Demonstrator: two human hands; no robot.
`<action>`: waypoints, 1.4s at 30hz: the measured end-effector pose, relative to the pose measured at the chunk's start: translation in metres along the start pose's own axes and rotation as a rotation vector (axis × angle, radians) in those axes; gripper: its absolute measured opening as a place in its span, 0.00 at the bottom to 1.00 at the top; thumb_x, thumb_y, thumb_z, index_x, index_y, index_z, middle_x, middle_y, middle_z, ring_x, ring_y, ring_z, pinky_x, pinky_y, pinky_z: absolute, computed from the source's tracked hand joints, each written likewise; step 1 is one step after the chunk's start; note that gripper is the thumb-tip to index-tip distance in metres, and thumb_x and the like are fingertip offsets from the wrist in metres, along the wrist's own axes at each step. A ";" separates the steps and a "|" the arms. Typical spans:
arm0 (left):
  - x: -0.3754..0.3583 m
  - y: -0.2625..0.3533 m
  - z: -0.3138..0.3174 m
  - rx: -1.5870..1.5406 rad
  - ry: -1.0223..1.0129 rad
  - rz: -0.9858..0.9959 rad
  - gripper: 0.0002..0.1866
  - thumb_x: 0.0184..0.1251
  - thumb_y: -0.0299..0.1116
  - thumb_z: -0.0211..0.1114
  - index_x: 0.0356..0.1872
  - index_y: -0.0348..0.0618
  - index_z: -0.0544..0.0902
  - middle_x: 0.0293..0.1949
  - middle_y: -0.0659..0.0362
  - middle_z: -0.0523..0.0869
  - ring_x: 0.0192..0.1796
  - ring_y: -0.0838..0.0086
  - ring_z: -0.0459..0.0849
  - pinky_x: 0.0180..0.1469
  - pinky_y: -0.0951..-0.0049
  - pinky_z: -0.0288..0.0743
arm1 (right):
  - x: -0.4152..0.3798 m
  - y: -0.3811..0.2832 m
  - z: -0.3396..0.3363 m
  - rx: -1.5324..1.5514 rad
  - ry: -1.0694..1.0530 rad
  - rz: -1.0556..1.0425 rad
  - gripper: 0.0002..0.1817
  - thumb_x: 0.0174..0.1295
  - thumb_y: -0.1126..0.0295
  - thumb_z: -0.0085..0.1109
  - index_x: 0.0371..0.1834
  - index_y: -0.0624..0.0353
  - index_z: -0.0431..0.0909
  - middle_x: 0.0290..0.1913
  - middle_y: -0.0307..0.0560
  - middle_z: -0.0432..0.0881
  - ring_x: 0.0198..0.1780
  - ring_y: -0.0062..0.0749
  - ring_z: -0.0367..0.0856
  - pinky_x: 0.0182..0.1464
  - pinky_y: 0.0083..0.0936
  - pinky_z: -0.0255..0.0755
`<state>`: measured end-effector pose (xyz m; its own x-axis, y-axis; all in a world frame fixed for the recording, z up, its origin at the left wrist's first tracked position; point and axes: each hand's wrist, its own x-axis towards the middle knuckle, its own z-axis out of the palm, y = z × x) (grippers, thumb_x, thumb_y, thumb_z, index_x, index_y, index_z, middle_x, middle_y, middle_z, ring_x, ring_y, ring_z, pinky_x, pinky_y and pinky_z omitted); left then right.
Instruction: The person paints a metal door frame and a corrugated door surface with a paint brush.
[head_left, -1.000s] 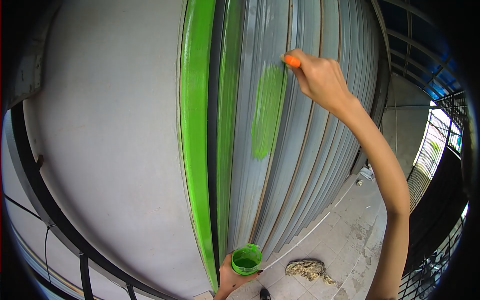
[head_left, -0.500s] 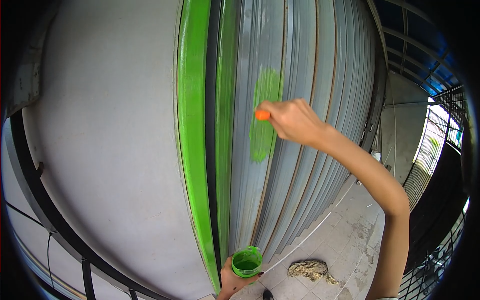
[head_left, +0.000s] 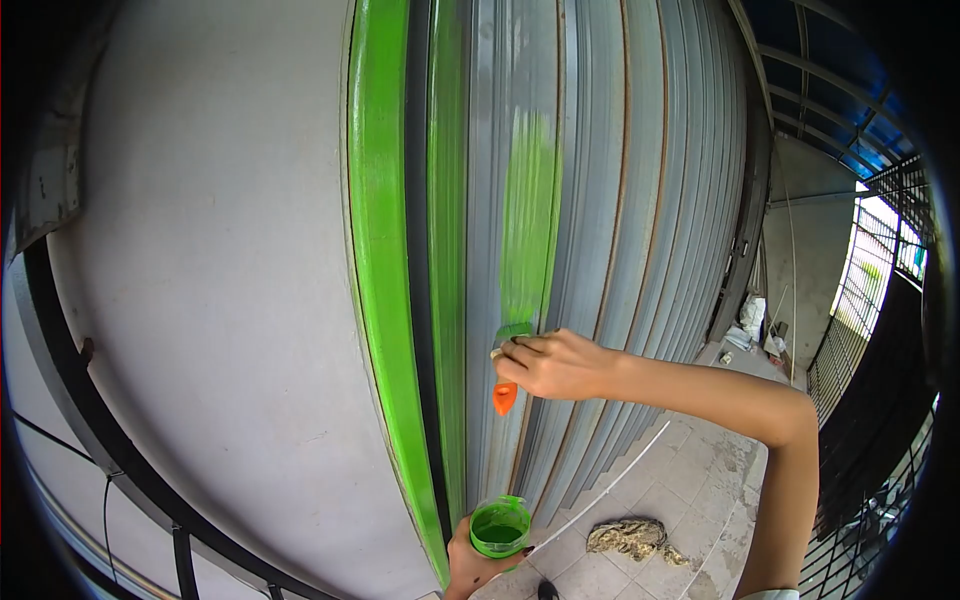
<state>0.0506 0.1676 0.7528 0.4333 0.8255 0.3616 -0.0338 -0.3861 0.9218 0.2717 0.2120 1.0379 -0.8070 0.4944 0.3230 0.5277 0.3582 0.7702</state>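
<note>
Paintbrush (head_left: 505, 398) sits just below the centre of the frame, its orange handle end pointing down and its green-coated bristles at the lower end of a bright green paint patch (head_left: 531, 220). The right hand (head_left: 552, 366) grips it, fingers closed round the handle, with the forearm coming in from the lower right. At the bottom centre, the left hand (head_left: 472, 566) has its fingers curled around a green-smeared cup (head_left: 499, 549), its mouth turned up and green paint inside. Behind both hands, ribbed grey metal panels (head_left: 592, 200) fill the middle of the frame, with rust-brown lines along some edges; the patch lies on one of them. Left of these stand a narrow green strip (head_left: 446, 200) and a broader green post (head_left: 379, 200), beside a pale wall (head_left: 220, 260). A crumpled rag (head_left: 634, 539) lies on the tiled floor (head_left: 640, 490) at lower right. Farther off, a barred opening (head_left: 868, 265) shows at the right edge, beneath blue roofing (head_left: 868, 125).
</note>
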 end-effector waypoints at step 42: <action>0.001 -0.003 -0.003 0.027 0.019 0.050 0.39 0.34 0.36 0.88 0.51 0.32 0.77 0.45 0.52 0.89 0.48 0.69 0.88 0.54 0.69 0.80 | 0.030 0.035 0.000 0.116 -0.061 0.019 0.08 0.57 0.86 0.54 0.39 0.65 0.74 0.30 0.56 0.85 0.24 0.38 0.86 0.20 0.28 0.81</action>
<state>0.0482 0.1710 0.7512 0.4145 0.8127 0.4096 -0.0306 -0.4374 0.8988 0.2663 0.2392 1.0751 -0.7808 0.5479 0.3004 0.5728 0.4356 0.6944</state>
